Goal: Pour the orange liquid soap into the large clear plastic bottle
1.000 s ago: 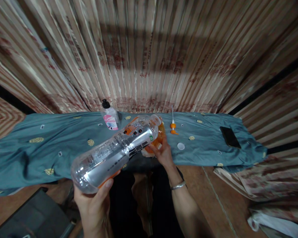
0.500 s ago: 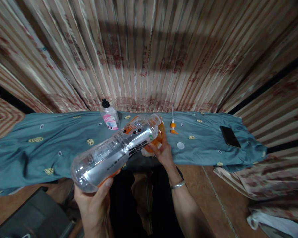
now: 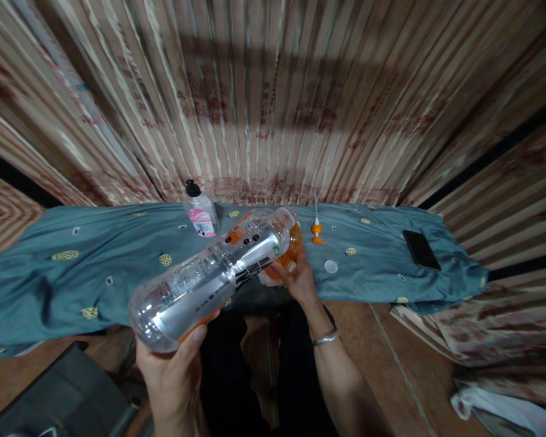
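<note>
My left hand is closed around the lower end of a large clear plastic bottle with a silver and orange label. The bottle is tilted, its uncapped mouth pointing up and to the right. Under that mouth my right hand grips an orange bottle, which the clear bottle partly covers. Whether the two mouths touch, I cannot tell. Beyond them lies an orange pump head with a thin white tube. A round white cap is to the right of my right hand.
Behind the clear bottle stands a smaller bottle with a black cap and pink label. A black phone lies at the right on the blue-green cloth. Striped curtains hang along the back; a dark grey box-like object is lower left.
</note>
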Tool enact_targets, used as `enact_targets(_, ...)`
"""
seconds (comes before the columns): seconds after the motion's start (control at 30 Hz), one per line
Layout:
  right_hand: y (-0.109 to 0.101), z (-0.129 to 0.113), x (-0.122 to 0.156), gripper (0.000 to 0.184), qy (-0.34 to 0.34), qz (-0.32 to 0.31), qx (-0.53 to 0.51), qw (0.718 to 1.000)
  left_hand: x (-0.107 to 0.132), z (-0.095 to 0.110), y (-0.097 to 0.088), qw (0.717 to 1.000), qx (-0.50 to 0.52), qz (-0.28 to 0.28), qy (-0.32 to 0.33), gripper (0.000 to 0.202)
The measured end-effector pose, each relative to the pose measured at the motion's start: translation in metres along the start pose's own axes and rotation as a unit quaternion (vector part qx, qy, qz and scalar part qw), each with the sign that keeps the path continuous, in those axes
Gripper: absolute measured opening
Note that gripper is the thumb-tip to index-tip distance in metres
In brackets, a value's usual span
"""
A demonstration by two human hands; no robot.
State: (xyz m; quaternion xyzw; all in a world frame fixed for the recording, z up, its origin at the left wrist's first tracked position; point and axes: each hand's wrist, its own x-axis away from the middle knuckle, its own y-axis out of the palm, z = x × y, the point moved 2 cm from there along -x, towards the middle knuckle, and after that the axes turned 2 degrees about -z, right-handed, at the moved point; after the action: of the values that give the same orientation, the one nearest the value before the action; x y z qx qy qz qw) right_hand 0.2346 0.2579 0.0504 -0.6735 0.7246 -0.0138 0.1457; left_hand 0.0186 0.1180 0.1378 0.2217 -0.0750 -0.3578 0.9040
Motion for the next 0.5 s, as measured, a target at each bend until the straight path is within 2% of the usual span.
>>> enact_targets(0.27,-0.0008,-0.0022,0.0003,0.080,-0.006,-0.001,0.001,1.000,-0.0005,0.0016,0.0008,1.000,-0.006,0.005,-0.002,0.070)
enact_targets(0.5,0.0005,-0.0037,-0.0002,0.079,0.003,-0.003,-0.010,1.000,0.0005,0.0016,0.0016,1.000,-0.008,0.010,-0.012,0.077)
